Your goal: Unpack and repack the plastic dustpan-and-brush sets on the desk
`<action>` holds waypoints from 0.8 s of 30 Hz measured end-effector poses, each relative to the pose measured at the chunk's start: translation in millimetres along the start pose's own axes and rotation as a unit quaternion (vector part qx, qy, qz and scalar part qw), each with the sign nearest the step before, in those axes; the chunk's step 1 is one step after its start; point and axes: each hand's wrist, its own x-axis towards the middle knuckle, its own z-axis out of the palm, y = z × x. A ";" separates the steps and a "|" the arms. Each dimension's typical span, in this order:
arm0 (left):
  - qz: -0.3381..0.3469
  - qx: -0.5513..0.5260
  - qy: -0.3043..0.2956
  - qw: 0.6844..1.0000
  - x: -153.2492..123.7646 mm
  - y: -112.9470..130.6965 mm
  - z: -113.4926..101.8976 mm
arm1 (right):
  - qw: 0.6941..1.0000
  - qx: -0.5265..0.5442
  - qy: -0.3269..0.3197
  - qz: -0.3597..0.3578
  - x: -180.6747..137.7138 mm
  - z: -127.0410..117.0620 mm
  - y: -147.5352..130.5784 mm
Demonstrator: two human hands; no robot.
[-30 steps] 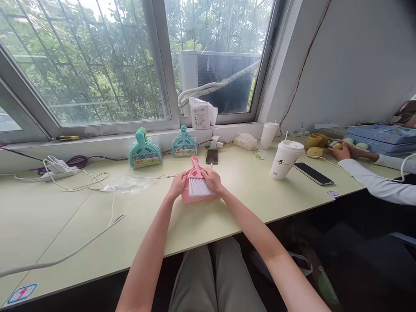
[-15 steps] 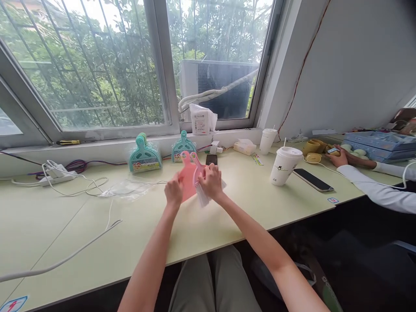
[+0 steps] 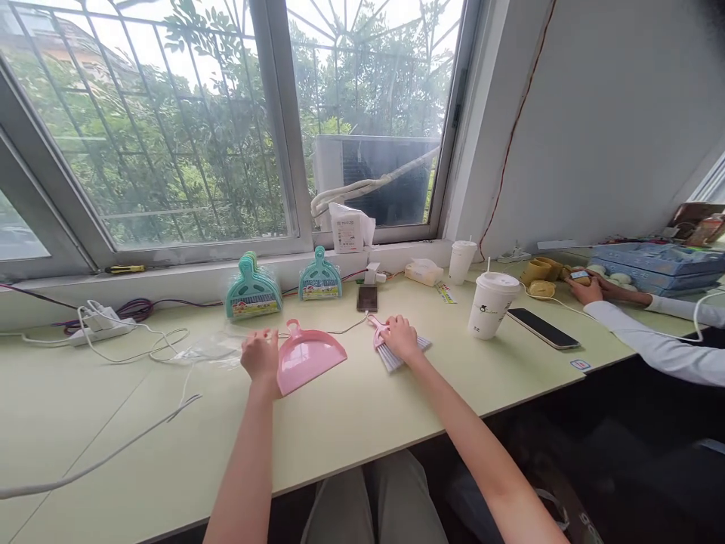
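A pink dustpan (image 3: pixel 310 355) lies on the table in front of me, its looped handle pointing away. My left hand (image 3: pixel 261 357) is closed at its left edge, fingers curled; the thumb side is partly hidden. To the right, a small pink hand brush (image 3: pixel 420 345) with pale bristles rests on the tabletop. Over its back lies my right hand (image 3: pixel 399 338), fingers bent around it and covering much of the pink part. Dustpan and brush are apart, with bare tabletop between them.
Green dustpan-and-brush sets (image 3: pixel 253 287) stand at the back, with another green set (image 3: pixel 319 276) beside them. A small phone (image 3: pixel 367 298), a lidded cup (image 3: pixel 492 306) and a larger phone (image 3: pixel 544 329) lie around. Clear plastic wrap (image 3: pixel 212 346) and cables spread left. Another person's hands (image 3: pixel 586 291) work at right.
The dustpan and brush, held up together before, are now separated and down on the table. My left hand moved left with the dustpan, my right hand right with the brush. The view tilted up slightly.
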 end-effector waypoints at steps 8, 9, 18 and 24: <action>-0.032 -0.046 -0.035 0.998 1.5 -0.2 3.8 | 0.995 -0.088 -0.041 -0.032 5.3 -13.3 -3.8; -0.044 -0.067 -0.071 0.994 1.2 1.2 6.3 | 0.993 -0.097 -0.059 -0.034 6.7 -13.8 -4.3; -0.035 -0.006 -0.147 0.989 -3.7 -3.7 16.0 | 0.990 -0.072 -0.113 -0.052 13.8 -18.5 -1.6; 0.076 -0.192 -0.456 0.866 -14.3 11.1 11.4 | 0.986 -0.096 -0.115 -0.073 16.1 -27.2 6.5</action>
